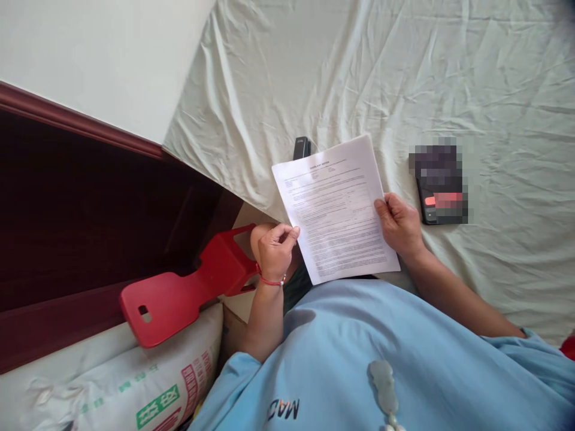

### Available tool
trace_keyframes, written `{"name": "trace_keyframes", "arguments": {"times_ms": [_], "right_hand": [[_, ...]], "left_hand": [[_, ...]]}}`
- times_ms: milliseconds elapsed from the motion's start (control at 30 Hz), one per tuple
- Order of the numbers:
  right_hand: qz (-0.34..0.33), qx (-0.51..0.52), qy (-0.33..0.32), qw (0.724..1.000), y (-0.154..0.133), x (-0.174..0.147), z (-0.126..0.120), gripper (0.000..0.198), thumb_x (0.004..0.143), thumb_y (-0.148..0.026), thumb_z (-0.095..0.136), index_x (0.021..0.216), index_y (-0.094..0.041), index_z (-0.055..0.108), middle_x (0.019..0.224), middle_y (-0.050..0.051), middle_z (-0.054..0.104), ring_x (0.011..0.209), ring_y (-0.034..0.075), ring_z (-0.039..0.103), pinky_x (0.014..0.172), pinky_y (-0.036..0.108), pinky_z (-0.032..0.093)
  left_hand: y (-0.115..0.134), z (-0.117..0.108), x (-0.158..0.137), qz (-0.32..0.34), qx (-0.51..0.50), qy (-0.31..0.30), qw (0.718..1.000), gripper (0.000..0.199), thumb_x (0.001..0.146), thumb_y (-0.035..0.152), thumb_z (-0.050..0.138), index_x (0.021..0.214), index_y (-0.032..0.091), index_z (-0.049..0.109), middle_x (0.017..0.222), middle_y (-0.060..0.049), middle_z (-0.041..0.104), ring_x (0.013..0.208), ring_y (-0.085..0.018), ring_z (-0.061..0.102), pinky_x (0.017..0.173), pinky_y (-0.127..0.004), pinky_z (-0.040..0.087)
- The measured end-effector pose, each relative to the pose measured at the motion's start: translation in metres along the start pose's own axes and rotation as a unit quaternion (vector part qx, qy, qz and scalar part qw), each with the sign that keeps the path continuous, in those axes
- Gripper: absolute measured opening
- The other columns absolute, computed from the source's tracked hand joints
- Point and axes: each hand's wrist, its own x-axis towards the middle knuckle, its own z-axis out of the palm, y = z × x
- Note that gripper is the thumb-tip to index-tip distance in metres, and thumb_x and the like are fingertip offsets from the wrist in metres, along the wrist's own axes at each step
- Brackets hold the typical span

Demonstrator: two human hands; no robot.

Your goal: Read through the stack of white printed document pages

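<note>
A thin stack of printed paper (pixel 336 209) tilts in front of me, its top sheet covered in small text and boxes. My right hand (pixel 399 224) grips its right edge, thumb on top and fingers behind. At the left edge, my left hand (pixel 277 248) is closed in a pinch, with thumb and fingertip at the paper's border. A red cord bracelet circles that wrist. Beyond the top of the sheets lies a small black object (pixel 302 148) that looks like a stapler; the paper covers part of it.
A phone (pixel 442 206), partly blurred out, lies on the pale green sheet (pixel 503 108) to the right. On my left are a red plastic chair (pixel 166 305), a white printed sack (pixel 148 377) and a dark red wooden panel (pixel 81 209).
</note>
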Motion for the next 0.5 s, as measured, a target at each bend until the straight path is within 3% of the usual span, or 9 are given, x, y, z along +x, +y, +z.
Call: {"name": "trace_keyframes", "arguments": {"times_ms": [233, 500], "right_hand": [[-0.003, 0.003, -0.002, 1.0, 0.0, 0.0, 0.0, 0.027, 0.101, -0.04, 0.051, 0.079, -0.023, 0.051, 0.066, -0.003, 0.048, 0.063, 0.015, 0.043, 0.063, 0.031, 0.033], [0.0, 0.011, 0.002, 1.0, 0.001, 0.0, 0.0, 0.027, 0.101, -0.04, 0.051, 0.08, -0.023, 0.051, 0.066, -0.003, 0.048, 0.063, 0.014, 0.043, 0.064, 0.031, 0.034]], "left_hand": [[0.015, -0.009, -0.003, 0.042, 0.063, -0.008, 0.997, 0.026, 0.088, 0.025, 0.073, 0.064, 0.019, 0.065, 0.058, 0.004, 0.057, 0.056, -0.009, 0.05, 0.056, -0.021, 0.039], [0.007, 0.003, -0.003, -0.008, 0.043, 0.05, 0.998, 0.02, 0.085, 0.034, 0.075, 0.072, 0.018, 0.07, 0.065, 0.001, 0.064, 0.058, -0.011, 0.056, 0.056, -0.021, 0.046]]}}
